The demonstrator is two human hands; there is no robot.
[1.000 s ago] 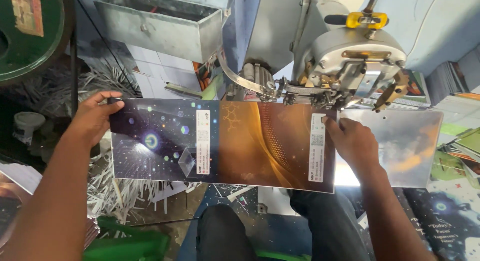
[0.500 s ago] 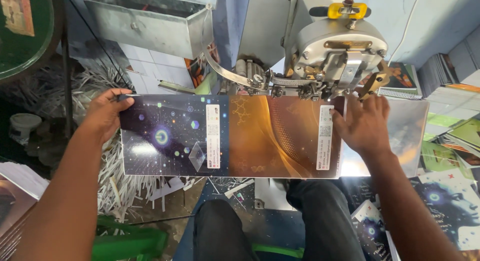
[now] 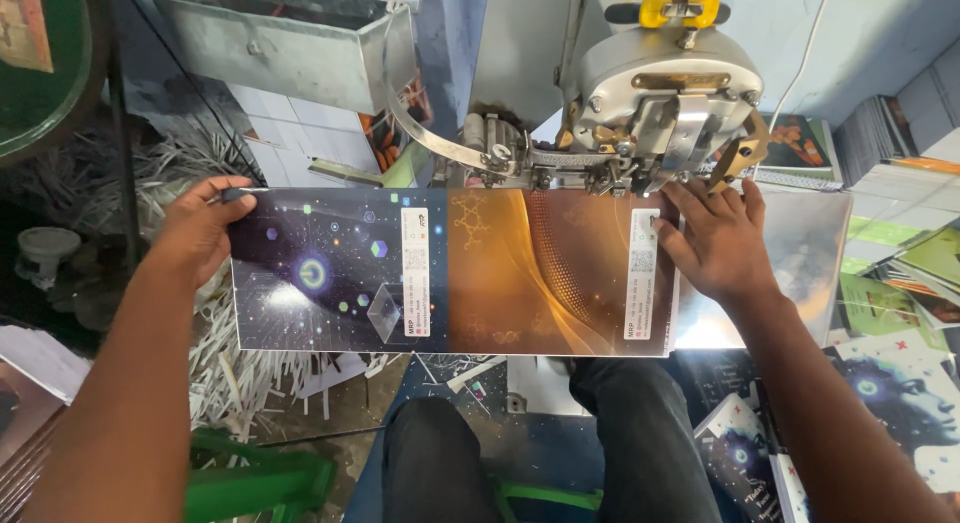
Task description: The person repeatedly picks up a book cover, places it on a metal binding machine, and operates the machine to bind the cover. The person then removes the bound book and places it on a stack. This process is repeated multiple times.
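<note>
A long glossy printed sheet (image 3: 500,273), dark blue with star shapes on the left and orange-brown on the right, lies flat under the head of a grey metal machine (image 3: 660,93). My left hand (image 3: 195,233) grips the sheet's upper left corner. My right hand (image 3: 710,238) presses flat on the sheet's right end, just below the machine head, fingers spread. The sheet's far edge sits under the machine's metal arm (image 3: 520,163).
A grey metal bin (image 3: 290,43) hangs at the back left. Paper trimmings (image 3: 240,383) pile up on the floor at left. Printed covers (image 3: 880,383) are stacked at right. My knees (image 3: 540,453) are below the sheet, and a green stool (image 3: 250,483) stands at left.
The sheet has slid left under the machine head, and my right hand has followed it to sit directly below the head. My left hand keeps its hold on the corner.
</note>
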